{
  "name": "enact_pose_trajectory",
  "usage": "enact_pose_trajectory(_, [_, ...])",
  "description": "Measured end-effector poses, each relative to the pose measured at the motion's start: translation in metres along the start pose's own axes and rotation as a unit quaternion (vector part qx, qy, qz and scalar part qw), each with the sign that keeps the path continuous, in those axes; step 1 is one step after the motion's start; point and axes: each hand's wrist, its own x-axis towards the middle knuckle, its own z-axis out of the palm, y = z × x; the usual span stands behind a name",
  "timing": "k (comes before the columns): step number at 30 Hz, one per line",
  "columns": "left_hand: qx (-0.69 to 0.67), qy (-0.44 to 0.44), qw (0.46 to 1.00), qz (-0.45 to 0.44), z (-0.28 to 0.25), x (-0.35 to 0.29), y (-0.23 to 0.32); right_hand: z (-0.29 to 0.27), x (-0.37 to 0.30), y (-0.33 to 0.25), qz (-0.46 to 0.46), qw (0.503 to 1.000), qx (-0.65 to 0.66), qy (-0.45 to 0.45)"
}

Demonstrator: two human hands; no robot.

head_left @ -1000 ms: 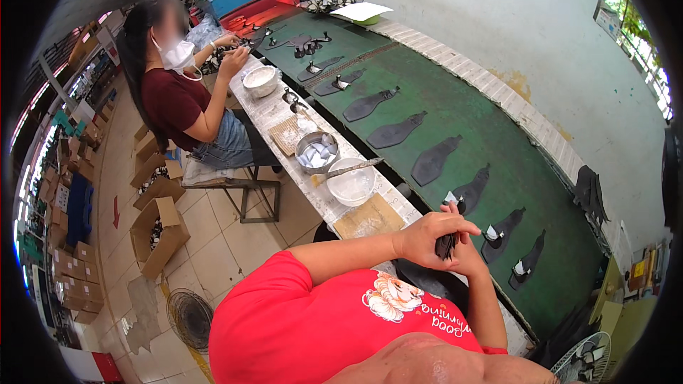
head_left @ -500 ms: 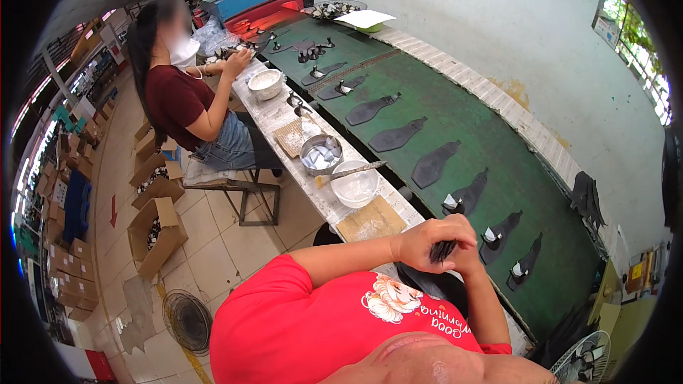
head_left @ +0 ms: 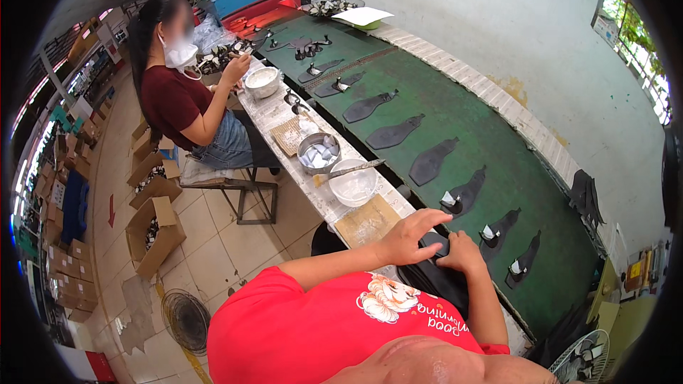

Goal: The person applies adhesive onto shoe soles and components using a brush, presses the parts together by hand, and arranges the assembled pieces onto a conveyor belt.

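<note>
Between my hands is a dark flat piece (head_left: 435,243), its lower part lying over dark material (head_left: 435,281) across my lap. My left hand (head_left: 414,237) has thumb and fingers spread around the piece's left side, without a visible grip. My right hand (head_left: 462,252) pinches the piece at its right edge. Just beyond, on the green belt (head_left: 398,174), lie several bottle-shaped dark pieces, such as the dark cutout (head_left: 432,161). Nearer ones, like the dark piece with a white part (head_left: 498,233), carry small white-and-black parts.
Along the narrow worktable stand a white bowl (head_left: 354,183) with a brush (head_left: 348,172) across it, a metal bowl (head_left: 319,151) of white pieces, and a tan board (head_left: 368,221). A masked co-worker (head_left: 174,92) sits farther along. A white fan (head_left: 587,359) stands at lower right.
My hands have moved apart, and the left fingers have spread from around the dark bunched material. A flat piece now shows between them. The co-worker's hands have also separated.
</note>
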Motion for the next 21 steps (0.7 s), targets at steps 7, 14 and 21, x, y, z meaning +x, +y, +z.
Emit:
enact_pose_trajectory(7, [0.253, -0.215, 0.943, -0.030, 0.022, -0.007, -0.028, -0.023, -0.012, -0.006, -0.028, 0.993, 0.097, -0.065])
enact_pose_trajectory(14, [0.234, -0.369, 0.891, -0.124, 0.041, 0.001, -0.040, -0.010, -0.058, 0.059, 0.108, 0.967, 0.228, 0.035])
enact_pose_trajectory(21, [0.227, -0.339, 0.911, -0.067, 0.056, 0.005, -0.057, 0.044, -0.079, 0.087, 0.116, 0.896, 0.382, 0.193])
